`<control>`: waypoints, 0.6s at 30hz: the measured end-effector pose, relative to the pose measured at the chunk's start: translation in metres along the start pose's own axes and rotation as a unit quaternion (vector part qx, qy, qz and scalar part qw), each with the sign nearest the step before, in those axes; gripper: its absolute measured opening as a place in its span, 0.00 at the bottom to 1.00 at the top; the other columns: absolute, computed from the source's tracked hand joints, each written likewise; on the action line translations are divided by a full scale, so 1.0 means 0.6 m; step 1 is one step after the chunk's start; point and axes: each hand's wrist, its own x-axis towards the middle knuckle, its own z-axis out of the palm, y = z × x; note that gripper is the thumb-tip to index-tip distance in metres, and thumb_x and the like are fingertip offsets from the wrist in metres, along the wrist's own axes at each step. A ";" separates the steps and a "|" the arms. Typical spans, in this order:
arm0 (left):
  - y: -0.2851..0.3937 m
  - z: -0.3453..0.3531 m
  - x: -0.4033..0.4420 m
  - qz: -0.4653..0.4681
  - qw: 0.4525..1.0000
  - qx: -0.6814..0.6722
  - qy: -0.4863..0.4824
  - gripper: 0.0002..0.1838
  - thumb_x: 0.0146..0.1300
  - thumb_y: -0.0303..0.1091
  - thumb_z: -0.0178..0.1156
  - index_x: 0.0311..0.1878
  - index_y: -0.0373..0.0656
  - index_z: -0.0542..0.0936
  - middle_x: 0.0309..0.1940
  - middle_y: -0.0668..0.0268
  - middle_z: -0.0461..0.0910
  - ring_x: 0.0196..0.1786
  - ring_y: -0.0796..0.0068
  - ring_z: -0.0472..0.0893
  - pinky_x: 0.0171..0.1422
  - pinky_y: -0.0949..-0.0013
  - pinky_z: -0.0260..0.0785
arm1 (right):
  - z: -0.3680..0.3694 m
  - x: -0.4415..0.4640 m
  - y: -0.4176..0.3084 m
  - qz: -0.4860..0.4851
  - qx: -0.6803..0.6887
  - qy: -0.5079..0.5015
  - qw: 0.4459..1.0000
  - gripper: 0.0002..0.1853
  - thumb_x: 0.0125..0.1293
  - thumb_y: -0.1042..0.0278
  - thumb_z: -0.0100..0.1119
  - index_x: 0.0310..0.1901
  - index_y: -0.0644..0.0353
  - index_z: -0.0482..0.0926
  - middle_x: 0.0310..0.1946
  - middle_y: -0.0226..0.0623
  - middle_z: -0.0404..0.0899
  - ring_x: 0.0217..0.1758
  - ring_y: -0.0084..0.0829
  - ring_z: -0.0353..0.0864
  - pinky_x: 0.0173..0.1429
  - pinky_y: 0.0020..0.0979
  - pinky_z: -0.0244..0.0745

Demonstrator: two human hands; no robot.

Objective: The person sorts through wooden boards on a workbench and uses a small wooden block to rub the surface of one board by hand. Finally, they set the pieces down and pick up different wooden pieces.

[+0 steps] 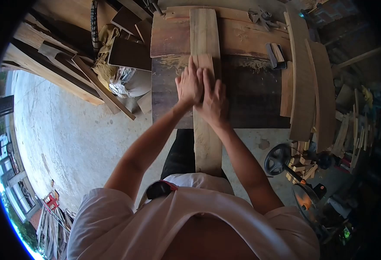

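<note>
A long pale board [207, 149] runs from the far side of the workbench, under my hands, back to my waist. On top of it lies a shorter, slightly redder piece of wood [203, 61], its far end showing past my fingers. My left hand [190, 89] is on its left side, index finger stretched forward along it and the other fingers bent. My right hand [214, 102] presses on its right side with curled fingers, against the left hand. Both hands grip the short piece, most of which they hide.
The dark workbench [251, 104] carries wood shavings, a small dark tray [276, 56] and a metal part [262, 18]. Curved boards [303, 86] lean at the right, near a black handwheel [278, 159]. Planks and a white sack [136, 82] stand at the left on the concrete floor.
</note>
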 end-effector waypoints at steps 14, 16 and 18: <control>0.040 -0.020 -0.021 0.040 0.997 0.059 -0.037 0.36 0.74 0.49 0.42 0.75 0.30 0.54 0.52 0.52 0.78 0.51 0.57 0.75 0.58 0.56 0.58 | -0.033 -0.009 0.030 -0.035 -0.059 -0.022 0.997 0.50 0.50 0.62 0.71 0.75 0.53 0.56 0.42 0.49 0.67 0.44 0.49 0.75 0.37 0.43 0.82; 0.053 -0.014 0.094 0.039 0.997 0.072 -0.011 0.35 0.74 0.50 0.41 0.75 0.35 0.56 0.54 0.55 0.78 0.54 0.57 0.75 0.59 0.56 0.58 | -0.021 0.097 0.043 -0.046 -0.061 0.019 0.997 0.49 0.52 0.62 0.70 0.75 0.53 0.55 0.43 0.50 0.68 0.46 0.51 0.76 0.39 0.44 0.82; 0.056 -0.001 0.195 0.034 0.996 0.077 0.023 0.34 0.74 0.53 0.39 0.75 0.39 0.58 0.55 0.57 0.78 0.58 0.58 0.75 0.61 0.55 0.58 | -0.007 0.193 0.057 -0.039 -0.049 0.028 0.998 0.49 0.53 0.61 0.70 0.76 0.51 0.54 0.44 0.53 0.70 0.47 0.55 0.76 0.44 0.48 0.79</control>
